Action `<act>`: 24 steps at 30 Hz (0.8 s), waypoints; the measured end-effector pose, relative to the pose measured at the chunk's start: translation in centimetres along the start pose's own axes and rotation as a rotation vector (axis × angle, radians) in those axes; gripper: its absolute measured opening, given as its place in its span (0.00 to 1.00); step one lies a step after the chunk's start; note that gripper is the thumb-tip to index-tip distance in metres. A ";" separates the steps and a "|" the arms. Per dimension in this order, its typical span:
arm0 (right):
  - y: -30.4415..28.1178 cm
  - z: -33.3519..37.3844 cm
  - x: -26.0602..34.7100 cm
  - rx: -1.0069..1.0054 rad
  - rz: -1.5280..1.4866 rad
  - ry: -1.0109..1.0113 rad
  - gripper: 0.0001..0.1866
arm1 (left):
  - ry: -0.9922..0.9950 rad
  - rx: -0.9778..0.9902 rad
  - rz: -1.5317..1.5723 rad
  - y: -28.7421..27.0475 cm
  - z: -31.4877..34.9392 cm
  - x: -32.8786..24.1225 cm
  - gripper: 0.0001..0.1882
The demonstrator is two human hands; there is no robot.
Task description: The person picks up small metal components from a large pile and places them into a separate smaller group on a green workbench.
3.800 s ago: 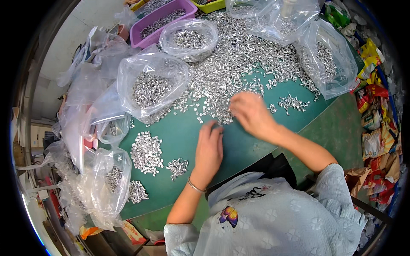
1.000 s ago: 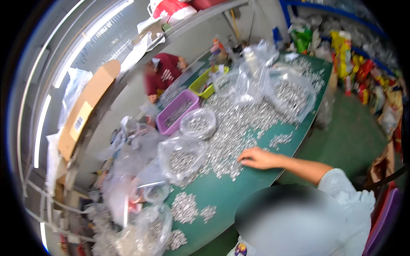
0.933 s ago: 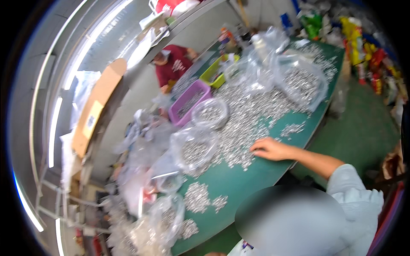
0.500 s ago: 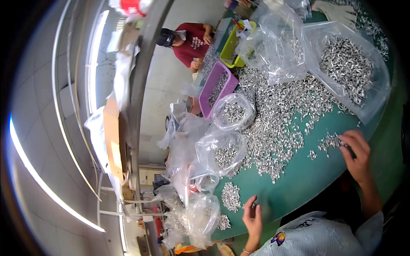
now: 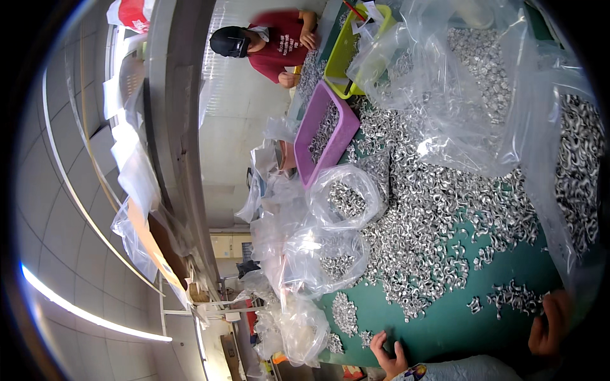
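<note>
My left hand (image 5: 389,357) is at the lower edge of the green table (image 5: 438,330), its thumb and fingers apart and nothing seen in them. Just beyond its fingertips lies a small cluster of shiny metal pieces (image 5: 366,338); a larger neat heap (image 5: 344,314) sits farther off. Over at the right, my right hand (image 5: 551,322) has its fingers bent at the edge of a loose group of small curved silvery metal pieces (image 5: 515,297). Its thumb stands away from the fingers, and shadow darkens part of the hand. A broad pile of curved metal pieces (image 5: 419,235) spreads beyond both hands.
Clear plastic bags of metal pieces (image 5: 346,197) line the left side, with bigger bags (image 5: 457,127) at far right. Beyond the pile stand a purple bin (image 5: 346,130) and a yellow-green bin (image 5: 337,73). A co-worker in a dark red shirt (image 5: 279,47) sits at the far end.
The view has shifted, so table and hands appear lower in the picture. A small cluster of pieces now shows plainly by my left hand. My right hand stays by the loose group.
</note>
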State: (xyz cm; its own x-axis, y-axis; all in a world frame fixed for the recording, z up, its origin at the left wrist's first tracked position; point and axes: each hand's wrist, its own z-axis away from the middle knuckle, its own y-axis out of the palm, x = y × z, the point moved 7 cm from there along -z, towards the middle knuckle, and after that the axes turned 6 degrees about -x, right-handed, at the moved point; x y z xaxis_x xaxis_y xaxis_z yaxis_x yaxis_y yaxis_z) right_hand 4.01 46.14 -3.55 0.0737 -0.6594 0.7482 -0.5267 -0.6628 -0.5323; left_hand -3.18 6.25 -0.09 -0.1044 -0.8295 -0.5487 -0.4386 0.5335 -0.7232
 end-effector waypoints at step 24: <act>-0.5 -7.9 3.8 -0.416 -0.021 0.037 0.14 | 0.132 -0.010 0.256 -0.5 -1.4 -2.1 0.11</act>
State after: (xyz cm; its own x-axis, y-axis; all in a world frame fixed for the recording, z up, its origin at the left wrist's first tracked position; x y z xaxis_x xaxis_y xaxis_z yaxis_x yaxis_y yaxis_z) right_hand -2.16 46.77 2.68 0.0618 -0.6291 0.7748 -0.8231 -0.4712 -0.3170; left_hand -4.05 7.49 2.00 -0.3280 -0.6826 -0.6530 -0.3918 0.7273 -0.5635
